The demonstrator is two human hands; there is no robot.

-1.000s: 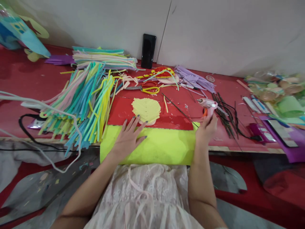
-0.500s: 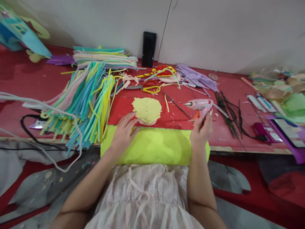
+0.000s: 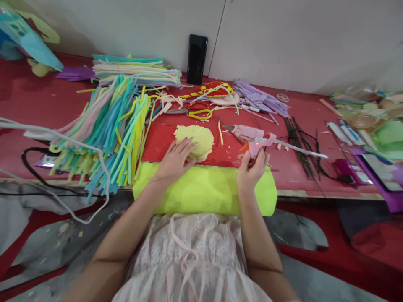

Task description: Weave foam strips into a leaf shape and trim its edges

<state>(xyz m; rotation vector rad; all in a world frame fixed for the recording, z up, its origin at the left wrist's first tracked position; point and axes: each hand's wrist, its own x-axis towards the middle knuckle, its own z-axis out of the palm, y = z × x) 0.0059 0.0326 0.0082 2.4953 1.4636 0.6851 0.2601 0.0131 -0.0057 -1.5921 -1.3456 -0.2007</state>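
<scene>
Pale yellow strips, laid in overlapping rows, form a leaf-like piece [image 3: 201, 140] on the red table in front of me. My left hand [image 3: 176, 158] lies over its lower left part, fingers stretched out. In my right hand [image 3: 252, 170] is a pink glue gun [image 3: 250, 133] with a small red light and an orange trigger; a glue stick [image 3: 302, 149] juts from its back. The gun's metal nozzle points left, to the right of the yellow piece and apart from it. A bright yellow-green sheet [image 3: 201, 191] hangs over the table edge beneath both wrists.
Bundles of coloured pipe cleaners [image 3: 107, 130] cover the left side. Behind the yellow piece lie yellow-handled scissors [image 3: 200, 113], and a black phone [image 3: 197, 59] leans on the wall. Dark stems [image 3: 299, 147], a purple box [image 3: 354, 173] and purple pipe cleaners [image 3: 261, 98] are at the right.
My left hand has moved right and further onto the yellow piece. The glue gun in my right hand has shifted left and turned, its glue stick now showing at the back.
</scene>
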